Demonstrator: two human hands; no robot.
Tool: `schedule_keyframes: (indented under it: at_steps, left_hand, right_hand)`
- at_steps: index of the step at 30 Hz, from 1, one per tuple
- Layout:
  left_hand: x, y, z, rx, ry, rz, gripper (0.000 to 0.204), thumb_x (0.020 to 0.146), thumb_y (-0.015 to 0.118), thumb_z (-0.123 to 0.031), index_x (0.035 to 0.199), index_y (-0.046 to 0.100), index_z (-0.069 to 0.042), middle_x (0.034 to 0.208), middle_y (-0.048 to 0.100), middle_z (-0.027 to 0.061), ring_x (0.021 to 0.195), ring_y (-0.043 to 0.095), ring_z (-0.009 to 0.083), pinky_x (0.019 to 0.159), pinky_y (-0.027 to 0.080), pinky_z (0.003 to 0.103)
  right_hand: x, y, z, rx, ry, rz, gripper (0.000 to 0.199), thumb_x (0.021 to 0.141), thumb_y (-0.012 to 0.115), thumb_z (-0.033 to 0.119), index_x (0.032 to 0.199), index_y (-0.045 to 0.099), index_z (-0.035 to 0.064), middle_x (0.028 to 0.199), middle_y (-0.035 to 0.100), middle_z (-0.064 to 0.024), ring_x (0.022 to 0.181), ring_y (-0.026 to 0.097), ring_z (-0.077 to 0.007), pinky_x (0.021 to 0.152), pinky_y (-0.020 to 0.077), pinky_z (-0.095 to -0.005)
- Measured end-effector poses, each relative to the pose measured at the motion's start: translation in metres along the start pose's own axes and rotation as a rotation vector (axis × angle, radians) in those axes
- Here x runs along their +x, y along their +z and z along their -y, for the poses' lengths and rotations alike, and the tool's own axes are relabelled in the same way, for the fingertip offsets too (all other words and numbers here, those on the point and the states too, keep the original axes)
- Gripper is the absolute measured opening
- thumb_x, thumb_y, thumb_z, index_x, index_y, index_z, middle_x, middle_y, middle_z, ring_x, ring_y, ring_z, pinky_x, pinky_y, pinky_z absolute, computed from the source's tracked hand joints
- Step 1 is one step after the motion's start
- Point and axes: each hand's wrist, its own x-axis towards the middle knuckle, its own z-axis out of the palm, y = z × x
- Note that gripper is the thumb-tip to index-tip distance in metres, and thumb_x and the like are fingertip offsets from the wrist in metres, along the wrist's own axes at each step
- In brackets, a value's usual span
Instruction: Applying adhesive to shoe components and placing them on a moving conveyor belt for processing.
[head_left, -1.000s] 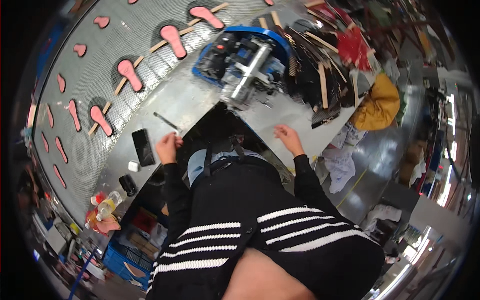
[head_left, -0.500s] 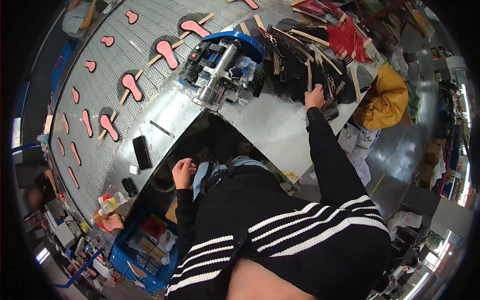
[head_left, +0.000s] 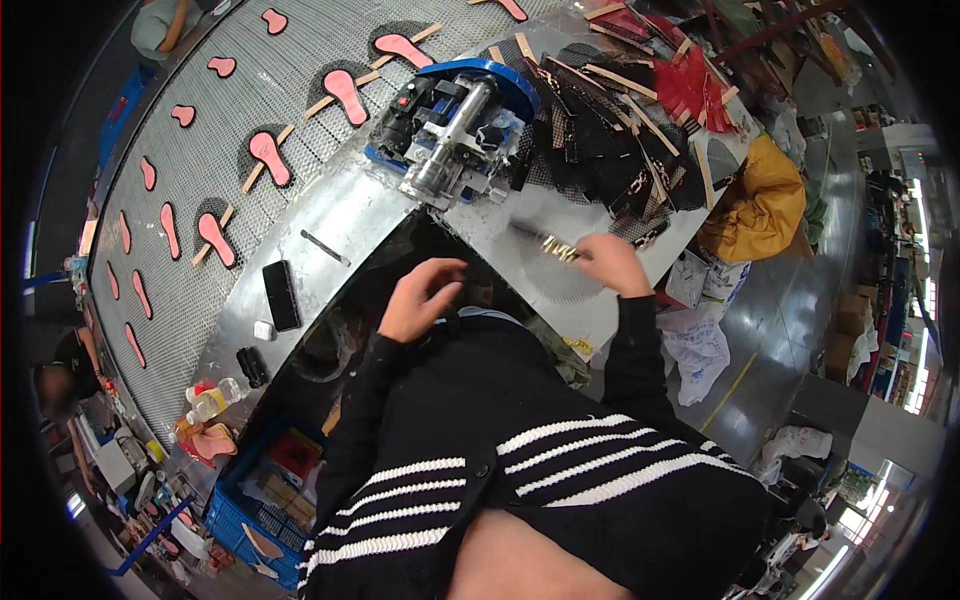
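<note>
"In the head view, where was the mesh piece point(head_left: 558, 247)?"
"At two o'clock from centre, blurred, above the metal table point(head_left: 592, 308). The right hand's point(head_left: 614, 264) fingers were clamped on its gold-trimmed end."
"The left hand point(head_left: 420, 300)?"
"At nine, thumb and fingers apart."
"Beyond?"
"Machine point(head_left: 440, 145) at twelve, black mesh pile point(head_left: 588, 142) at one."

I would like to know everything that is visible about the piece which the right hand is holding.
The piece is motion-blurred, so its full outline cannot be told. It shows a short gold-and-dark patterned strip beside sheer, dark material that looks like mesh. The right hand grips it at its right side, and it reaches leftward over the grey tabletop. Whether it touches that surface is unclear.
</note>
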Motion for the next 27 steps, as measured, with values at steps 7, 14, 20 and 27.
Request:
schedule_keyframes:
  at_steps: [7,14,20,27]
  left_hand:
    - [0.036,0.02,0.017,0.588,0.363,0.14,0.027,0.09,0.063,-0.028,0.107,0.064,-0.007,0.1,0.064,0.0165,0.098,0.06,0.0362,0.081,0.049,0.04]
    - [0.037,-0.01,0.049,0.247,0.14,-0.158,0.021,0.095,0.056,-0.022,0.095,0.057,-0.001,0.079,0.06,0.0215,0.077,0.06,0.0419,0.066,0.046,0.044]
    - [0.048,-0.012,0.058,0.091,0.084,-0.334,0.03,0.095,0.059,-0.026,0.087,0.056,0.003,0.071,0.055,0.0197,0.065,0.055,0.0335,0.062,0.043,0.039]
    - [0.072,-0.018,0.089,-0.058,-0.059,-0.372,0.038,0.094,0.06,-0.03,0.079,0.055,0.004,0.065,0.053,0.0128,0.059,0.051,0.0201,0.058,0.04,0.037]
  right_hand:
    - [0.011,0.031,0.105,0.25,-0.278,0.02,0.017,0.076,0.071,0.021,0.086,0.068,0.0079,0.082,0.068,-0.0122,0.078,0.066,-0.0299,0.068,0.0508,-0.0404]
    - [0.019,0.07,0.101,1.292,-0.011,0.225,0.028,0.092,0.065,0.008,0.115,0.057,-0.0059,0.086,0.07,-0.0062,0.084,0.067,-0.0143,0.074,0.0533,-0.0276]
    - [0.015,0.102,0.126,1.261,-0.033,-0.066,0.024,0.095,0.06,0.011,0.113,0.062,-0.0059,0.095,0.069,-0.0053,0.088,0.063,-0.0093,0.082,0.0499,-0.0252]
    - [0.034,0.109,0.13,1.404,0.029,-0.109,0.021,0.095,0.059,0.01,0.103,0.065,-0.0085,0.09,0.07,-0.0073,0.076,0.065,-0.0117,0.069,0.0542,-0.0272]
